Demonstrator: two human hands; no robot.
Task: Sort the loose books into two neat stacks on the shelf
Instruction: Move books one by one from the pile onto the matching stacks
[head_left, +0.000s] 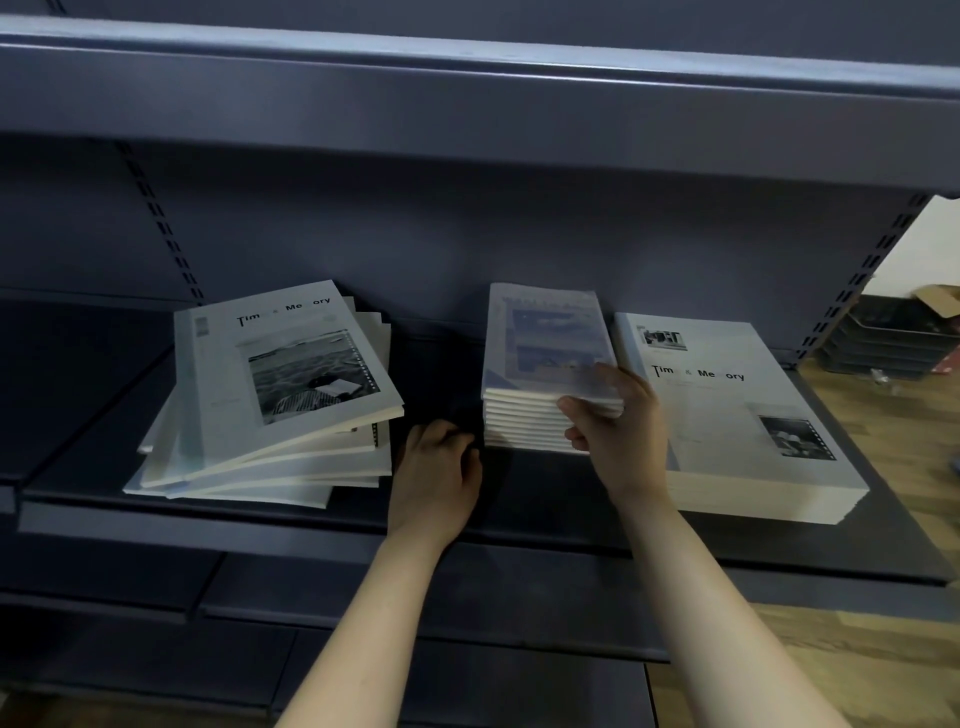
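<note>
On the dark shelf board (93, 436) lie three groups of pale books. At the left is a fanned, untidy pile (270, 410) topped by a "Time & Memory" cover. In the middle stands a squared stack of smaller books (540, 374); its top book has a blue picture and looks blurred. My right hand (618, 421) grips that top book at its front right corner, thumb on the cover. To the right lies a neat stack of large books (737, 421). My left hand (441, 467) rests on the shelf between the pile and the small stack, fingers loosely curled, holding nothing.
Another shelf board (467, 93) hangs close overhead. Slotted uprights (161, 223) run up the back panel. Past the right end of the unit there is wooden floor (893, 415), stacked dark trays (888, 338) and a cardboard box (937, 301).
</note>
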